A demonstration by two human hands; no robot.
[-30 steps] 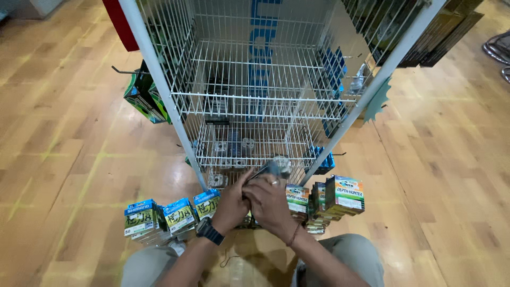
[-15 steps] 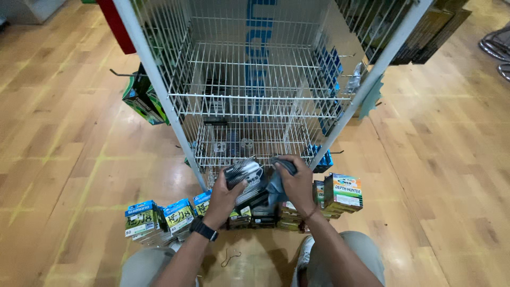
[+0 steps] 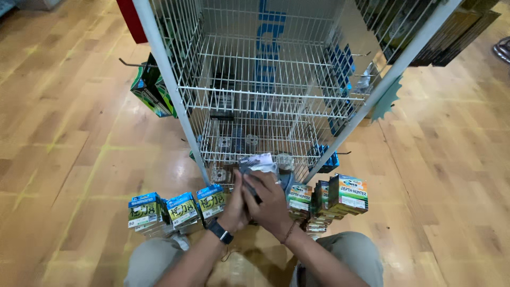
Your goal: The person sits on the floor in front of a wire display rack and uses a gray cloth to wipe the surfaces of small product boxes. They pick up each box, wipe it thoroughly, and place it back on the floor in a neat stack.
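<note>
A: At the foot of the white wire-grid display rack (image 3: 255,95), low over the wooden plank floor (image 3: 69,133), both hands meet on one item. Left hand (image 3: 234,204), black wristwatch (image 3: 219,231) on the wrist, is closed around the near edge of a grey, clear-fronted flat packet (image 3: 257,163). Right hand (image 3: 271,202) wraps over its face from the other side, fingers curled shut on it.

B: Position of the packet?

A: Tilted up, top edge just in front of the rack's bottom wire shelf (image 3: 249,146), apart from the floor stock. My reading: a two-hand grip keeps the thin card flat and steady at the narrow shelf opening.

B: Surroundings?

A: Left of the hands, a row of blue-topped green boxes (image 3: 178,210) stands upright on the floor, faces toward the camera. Right of them, dark boxes with green-and-orange labels (image 3: 340,194) stand likewise, with flatter packs stacked beneath. Upright rows probably keep the labels readable from the crouch; knees in grey trousers (image 3: 345,255) frame the view.

B: On the rack?

A: Blue packets (image 3: 340,69) hang on the right side, green-black packs (image 3: 151,90) on the left.
</note>
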